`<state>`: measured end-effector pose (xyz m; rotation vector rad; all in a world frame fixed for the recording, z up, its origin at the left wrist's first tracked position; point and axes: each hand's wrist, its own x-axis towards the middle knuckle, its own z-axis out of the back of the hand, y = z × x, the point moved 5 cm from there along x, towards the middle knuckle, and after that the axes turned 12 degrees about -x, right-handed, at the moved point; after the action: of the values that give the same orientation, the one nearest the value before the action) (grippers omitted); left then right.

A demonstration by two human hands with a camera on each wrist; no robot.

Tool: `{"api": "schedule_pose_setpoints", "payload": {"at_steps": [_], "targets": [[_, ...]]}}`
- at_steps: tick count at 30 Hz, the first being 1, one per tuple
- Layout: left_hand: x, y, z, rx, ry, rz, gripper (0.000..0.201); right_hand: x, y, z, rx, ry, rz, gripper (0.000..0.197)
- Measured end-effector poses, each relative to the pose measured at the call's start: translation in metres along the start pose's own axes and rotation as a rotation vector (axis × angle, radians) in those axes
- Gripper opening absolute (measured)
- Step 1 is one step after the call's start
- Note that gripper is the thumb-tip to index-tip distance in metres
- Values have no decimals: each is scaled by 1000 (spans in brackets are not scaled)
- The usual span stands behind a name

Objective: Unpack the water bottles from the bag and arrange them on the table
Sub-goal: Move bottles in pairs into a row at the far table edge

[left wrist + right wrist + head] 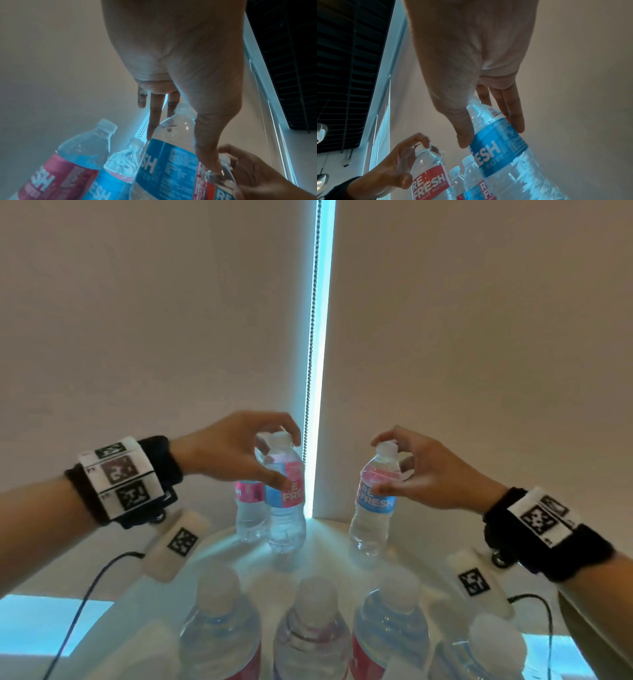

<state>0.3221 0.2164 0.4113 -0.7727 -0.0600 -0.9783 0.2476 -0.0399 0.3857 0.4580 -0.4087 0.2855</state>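
Note:
My left hand (287, 459) grips the neck and shoulder of an upright water bottle (286, 508) with a pink and blue label, at the back of the white round table (325, 556). The left wrist view shows my left hand (178, 142) with thumb and fingers round this bottle (171, 159). My right hand (376, 465) holds a second bottle (371, 518) by its top, tilted a little, its base at or just above the table. In the right wrist view my right hand (490, 132) pinches its blue-labelled bottle (501, 155). No bag is in view.
Another bottle (249, 508) stands right behind the left one, touching or nearly so. Several more bottles (311, 631) stand in a row at the near edge, close under the camera. A blind with a bead chain (311, 337) hangs behind the table. Cables trail from both wrists.

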Motion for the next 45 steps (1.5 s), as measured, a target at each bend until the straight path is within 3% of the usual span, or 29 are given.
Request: {"api": "schedule_pose_setpoints", "payload": {"at_steps": [4,16,32,45], "targets": [[32,12,-30,95,60,5,53,19,-6,-16,-28,13,-16,56],[79,24,-68,206,-6,75,57,47,-23,-45,-94,25,-54,56],[79,25,-75,331,17,114,61,45,-29,-52,-74,62,-94,59],[52,21,-52,253,-132,36,94,36,-32,-45,-151,24,-149,75]]}}
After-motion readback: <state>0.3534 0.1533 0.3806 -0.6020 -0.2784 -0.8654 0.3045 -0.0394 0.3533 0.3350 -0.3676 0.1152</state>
